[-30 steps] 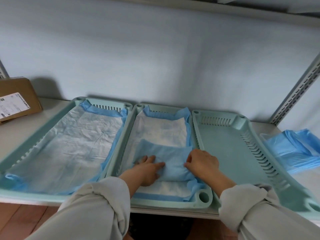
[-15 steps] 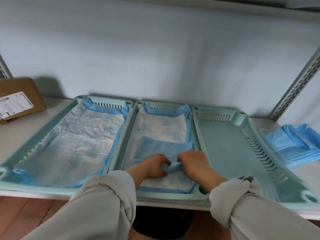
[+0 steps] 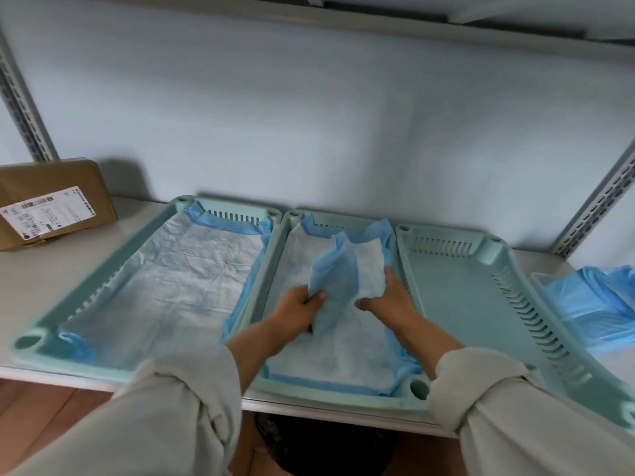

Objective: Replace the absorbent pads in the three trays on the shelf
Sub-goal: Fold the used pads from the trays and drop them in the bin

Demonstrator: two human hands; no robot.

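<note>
Three pale green trays sit side by side on the white shelf (image 3: pixel 68 269), filling the middle of the frame. We see the left tray (image 3: pixel 103 276) lined with a spread white and blue pad (image 3: pixel 178 286), and the middle tray (image 3: pixel 343 400) lined with another spread pad (image 3: pixel 326 359). The right tray (image 3: pixel 457 304) shows only its bare green floor.

Over the middle tray, at the centre of the frame, we see both hands holding a folded blue pad (image 3: pixel 340 280) lifted off the liner, its upper end standing up and flopping toward the back wall. The left hand (image 3: pixel 295 307) grips its left edge, thumb on top and fingers curled under. The right hand (image 3: pixel 391 297) holds its right edge, fingers curled round the material and thumb pointing toward the centre. Both arms wear rolled light grey sleeves.

At the right edge of the frame we find a heap of blue pads (image 3: pixel 594 304) in a clear container on the shelf, just beside the right tray. At the upper left lies a brown cardboard parcel (image 3: pixel 51 201) bearing a white label, well apart from the left tray.
</note>
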